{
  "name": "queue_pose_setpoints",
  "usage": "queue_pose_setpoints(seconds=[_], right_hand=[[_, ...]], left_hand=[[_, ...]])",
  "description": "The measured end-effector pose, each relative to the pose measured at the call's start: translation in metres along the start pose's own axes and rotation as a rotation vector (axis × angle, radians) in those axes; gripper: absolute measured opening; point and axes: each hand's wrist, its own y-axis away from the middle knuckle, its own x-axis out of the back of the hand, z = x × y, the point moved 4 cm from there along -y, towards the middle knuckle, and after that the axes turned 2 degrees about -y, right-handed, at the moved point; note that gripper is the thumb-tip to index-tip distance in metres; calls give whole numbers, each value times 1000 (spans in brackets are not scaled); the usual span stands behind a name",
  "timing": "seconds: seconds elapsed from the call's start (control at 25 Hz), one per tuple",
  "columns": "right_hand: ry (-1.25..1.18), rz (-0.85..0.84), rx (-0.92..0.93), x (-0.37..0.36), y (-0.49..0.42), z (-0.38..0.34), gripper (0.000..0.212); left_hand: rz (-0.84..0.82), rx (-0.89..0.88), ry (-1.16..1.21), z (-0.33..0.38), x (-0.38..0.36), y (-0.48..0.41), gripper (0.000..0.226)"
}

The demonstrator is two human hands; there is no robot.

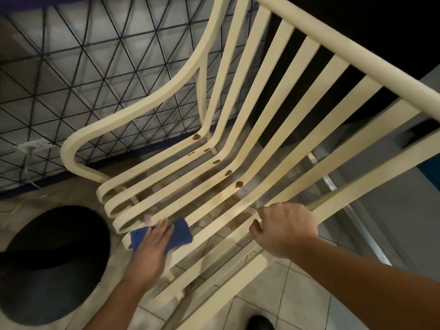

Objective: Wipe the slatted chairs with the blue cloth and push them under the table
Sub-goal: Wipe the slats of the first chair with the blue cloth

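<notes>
A cream slatted chair [250, 144] fills the middle of the view, seen from above, with rusty screw marks where seat meets back. My left hand [152, 244] lies flat with straight fingers on the blue cloth [179, 234], pressing it onto the front ends of the seat slats. My right hand [283, 225] curls its fingers round the chair's right armrest rail [357, 186]. No table is in sight.
A blue-framed wire grid panel [83, 79] stands behind and left of the chair, with a white socket and cable [33, 146] on it. A large dark round object [52, 263] sits on the tiled floor at lower left. A shoe tip [259, 322] shows at the bottom.
</notes>
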Motion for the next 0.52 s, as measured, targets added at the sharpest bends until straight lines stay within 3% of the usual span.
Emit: queue_pose_setpoints(seconds=[0.08,0.16,0.52], right_hand=[[5,-3,2,0,0,0,43],[-1,-7,0,0,0,0,41],[-9,-41,-15,-3,-2,-1,42]], left_hand=[[-52,-24,-74,3,-23,0,58],[-191,37,-75,7,-29,-2,70],[-172,67,-137,33,-32,-63,69]])
